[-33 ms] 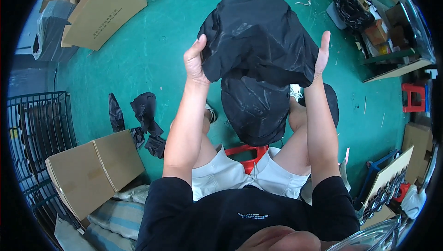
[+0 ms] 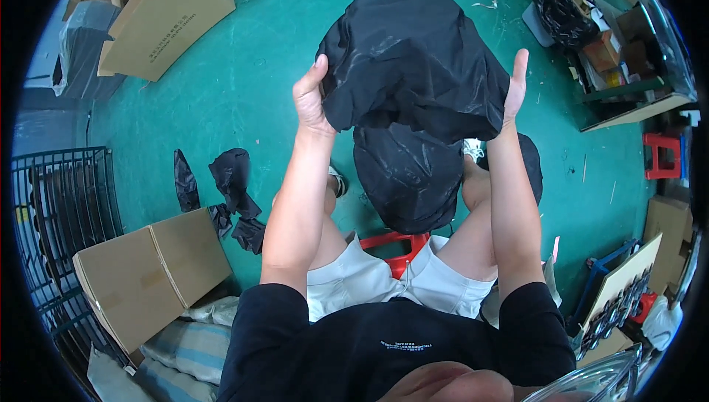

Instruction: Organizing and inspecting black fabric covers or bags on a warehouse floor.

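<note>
A black fabric cover (image 2: 413, 55), rounded at its far end and wrinkled, is held up in front of me between my two hands. My left hand (image 2: 312, 99) grips its left edge, thumb outside and the other fingers hidden by the cloth. On the opposite edge, my right hand (image 2: 515, 95) holds it with the thumb pointing up, its fingers also behind the fabric. Below the cover, between my legs, sits a second bulky black fabric piece (image 2: 410, 180). Another black piece (image 2: 530, 169) shows partly behind my right forearm.
I sit on a red stool (image 2: 399, 250). Crumpled black cloth pieces (image 2: 233, 180) lie on the green floor to the left, near a closed carton (image 2: 155, 276) and a metal rack (image 2: 66, 210). An open carton (image 2: 166, 25) stands far left; a cluttered shelf (image 2: 620, 92) is at right.
The folds along the cover's near edge have shifted slightly. Both hands stay almost where they were.
</note>
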{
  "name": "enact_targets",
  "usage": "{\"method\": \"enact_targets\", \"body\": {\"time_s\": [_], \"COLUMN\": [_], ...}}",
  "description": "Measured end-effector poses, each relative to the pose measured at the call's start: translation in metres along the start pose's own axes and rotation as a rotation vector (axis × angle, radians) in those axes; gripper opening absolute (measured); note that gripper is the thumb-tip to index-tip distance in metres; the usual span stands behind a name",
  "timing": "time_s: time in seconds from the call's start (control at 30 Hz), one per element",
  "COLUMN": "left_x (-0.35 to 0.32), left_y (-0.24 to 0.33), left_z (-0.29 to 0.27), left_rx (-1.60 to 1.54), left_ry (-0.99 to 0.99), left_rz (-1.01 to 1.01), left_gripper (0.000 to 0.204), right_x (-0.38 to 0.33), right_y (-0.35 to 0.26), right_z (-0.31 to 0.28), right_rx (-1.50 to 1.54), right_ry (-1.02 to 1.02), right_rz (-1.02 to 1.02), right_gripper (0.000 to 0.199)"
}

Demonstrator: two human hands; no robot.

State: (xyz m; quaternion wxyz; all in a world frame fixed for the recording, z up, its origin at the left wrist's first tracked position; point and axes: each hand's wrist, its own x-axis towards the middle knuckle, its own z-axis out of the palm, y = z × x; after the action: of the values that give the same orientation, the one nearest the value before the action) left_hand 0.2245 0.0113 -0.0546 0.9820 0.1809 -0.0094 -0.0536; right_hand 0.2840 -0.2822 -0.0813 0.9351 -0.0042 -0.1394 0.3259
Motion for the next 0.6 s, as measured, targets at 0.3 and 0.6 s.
{"method": "enact_targets", "body": {"time_s": [0.3, 0.6], "left_x": [0.008, -0.004], "left_y": [0.009, -0.005], "left_z": [-0.008, 0.018], "left_rx": [-0.196, 0.181], "left_ry": [-0.067, -0.027], "left_rz": [-0.078, -0.019], "left_gripper": [0.050, 0.061], "right_x": [-0.006, -0.004], "right_y": [-0.012, -0.010], "right_z": [-0.002, -0.002], "right_rx": [-0.090, -0.068], "right_ry": [-0.009, 0.031], "right_rz": [-0.062, -0.070], "right_gripper": [0.101, 0.096]}}
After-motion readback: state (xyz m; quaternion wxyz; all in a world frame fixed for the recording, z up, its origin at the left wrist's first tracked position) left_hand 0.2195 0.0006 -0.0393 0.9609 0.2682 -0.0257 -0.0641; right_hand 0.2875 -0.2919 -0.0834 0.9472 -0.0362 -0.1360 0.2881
